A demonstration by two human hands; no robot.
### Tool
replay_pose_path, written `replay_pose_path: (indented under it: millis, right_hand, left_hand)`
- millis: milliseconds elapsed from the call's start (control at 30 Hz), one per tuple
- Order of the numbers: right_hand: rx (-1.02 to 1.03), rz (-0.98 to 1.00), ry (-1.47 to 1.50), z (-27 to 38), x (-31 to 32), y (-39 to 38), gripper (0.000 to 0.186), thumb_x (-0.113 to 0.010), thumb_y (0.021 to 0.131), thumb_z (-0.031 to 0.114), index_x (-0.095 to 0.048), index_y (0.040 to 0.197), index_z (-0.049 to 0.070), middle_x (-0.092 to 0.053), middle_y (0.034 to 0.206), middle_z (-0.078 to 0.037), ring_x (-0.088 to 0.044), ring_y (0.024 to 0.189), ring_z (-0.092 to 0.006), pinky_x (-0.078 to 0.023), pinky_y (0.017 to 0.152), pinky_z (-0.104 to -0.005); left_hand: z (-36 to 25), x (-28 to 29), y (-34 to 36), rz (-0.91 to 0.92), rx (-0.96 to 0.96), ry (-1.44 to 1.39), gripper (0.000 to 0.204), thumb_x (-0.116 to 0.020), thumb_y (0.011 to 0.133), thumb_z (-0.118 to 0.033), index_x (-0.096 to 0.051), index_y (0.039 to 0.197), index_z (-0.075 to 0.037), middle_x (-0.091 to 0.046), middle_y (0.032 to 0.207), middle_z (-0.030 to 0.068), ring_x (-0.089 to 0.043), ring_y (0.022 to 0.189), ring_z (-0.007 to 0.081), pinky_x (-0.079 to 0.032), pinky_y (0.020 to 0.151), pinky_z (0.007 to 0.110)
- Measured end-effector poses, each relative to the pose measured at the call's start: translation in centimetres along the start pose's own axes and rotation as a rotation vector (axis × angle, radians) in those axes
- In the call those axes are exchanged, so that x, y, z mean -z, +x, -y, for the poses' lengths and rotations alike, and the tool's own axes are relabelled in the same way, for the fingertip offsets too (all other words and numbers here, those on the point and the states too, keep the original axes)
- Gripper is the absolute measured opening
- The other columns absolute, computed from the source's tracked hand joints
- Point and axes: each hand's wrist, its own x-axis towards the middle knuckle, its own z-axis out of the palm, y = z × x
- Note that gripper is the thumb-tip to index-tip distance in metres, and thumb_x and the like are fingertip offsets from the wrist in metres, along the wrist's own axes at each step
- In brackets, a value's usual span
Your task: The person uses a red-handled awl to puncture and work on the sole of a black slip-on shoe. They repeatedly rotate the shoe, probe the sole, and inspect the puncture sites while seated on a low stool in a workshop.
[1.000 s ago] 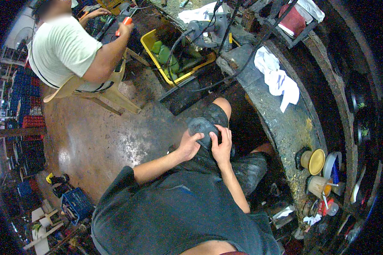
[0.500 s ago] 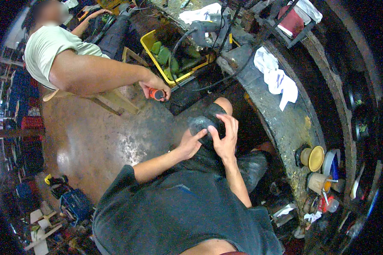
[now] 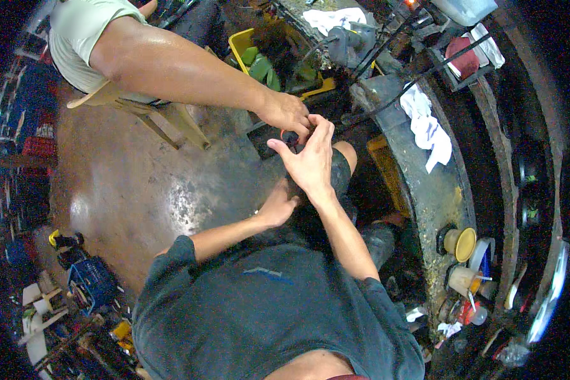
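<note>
The right hand (image 3: 311, 163) is open, thumb and fingers apart beside the dark, orange-edged object (image 3: 289, 137) at the co-worker's hand (image 3: 286, 114), best gripped squarely round its body; the blurred left hand's (image 3: 277, 206) state cannot be told.

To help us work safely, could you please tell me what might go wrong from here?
The small, round-ended orange-and-black object might drop: the co-worker's hand holds it, while the person's right hand is spread open just by it. Those two hands could also bump, being so close together.
</note>
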Motion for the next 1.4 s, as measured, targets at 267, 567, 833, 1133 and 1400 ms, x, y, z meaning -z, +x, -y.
replay_pose_path:
  millis: [267,567,833,1133,1400]
  right_hand:
    - [-0.504,-0.02,0.444,-0.5,-4.8,-1.9,0.1,-0.095,0.088,0.025,-0.027,0.157,-0.002,-0.058,0.144,-0.026,-0.074,0.112,-0.036,-0.063,0.101,-0.0481]
    - [-0.692,0.018,1.547,-1.3,-6.7,-0.2,0.101,-0.067,0.093,-0.013,-0.018,0.171,0.028,-0.059,0.144,-0.017,-0.074,0.108,-0.036,-0.067,0.094,-0.05]
    - [-0.666,0.123,1.609,-0.2,-4.0,-3.3,0.103,-0.064,0.09,-0.015,-0.018,0.172,0.028,-0.061,0.138,-0.022,-0.075,0.1,-0.0349,-0.065,0.083,-0.0448]
    - [-0.582,0.37,1.582,-0.1,-0.5,-6.0,0.102,-0.069,0.086,-0.008,-0.032,0.171,0.035,-0.059,0.139,-0.02,-0.072,0.098,-0.029,-0.06,0.084,-0.0392]
    - [-0.48,0.674,1.245,-0.8,1.6,-7.8,0.081,-0.077,0.083,-0.003,-0.051,0.157,0.017,-0.062,0.141,-0.018,-0.074,0.097,-0.0279,-0.061,0.081,-0.0403]
  left_hand:
    - [0.3,-0.2,-0.7,-0.064,-0.359,0.203,0.067,-0.07,0.095,-0.021,-0.049,0.155,0.001,-0.056,0.15,0.0299,-0.053,0.142,0.0466,-0.04,0.122,0.054]
    - [2.8,-0.3,0.2,-0.085,-0.002,-0.248,0.056,-0.067,0.105,-0.039,-0.06,0.143,0.003,-0.069,0.142,0.0253,-0.062,0.137,0.0454,-0.047,0.117,0.051]
    - [2.4,0.9,0.9,-0.064,0.229,-0.229,0.051,-0.064,0.104,-0.036,-0.063,0.142,-0.002,-0.074,0.133,0.0272,-0.069,0.132,0.0429,-0.052,0.108,0.051]
    - [-1.0,11.7,3.0,0.642,0.112,0.606,0.048,-0.068,0.098,-0.031,-0.072,0.139,-0.006,-0.077,0.132,0.0223,-0.074,0.122,0.0387,-0.057,0.106,0.047]
    - [-4.2,15.4,3.4,0.131,0.109,-0.235,0.054,-0.064,0.111,-0.05,-0.07,0.143,-0.007,-0.079,0.121,0.007,-0.071,0.115,0.0214,-0.054,0.106,0.039]
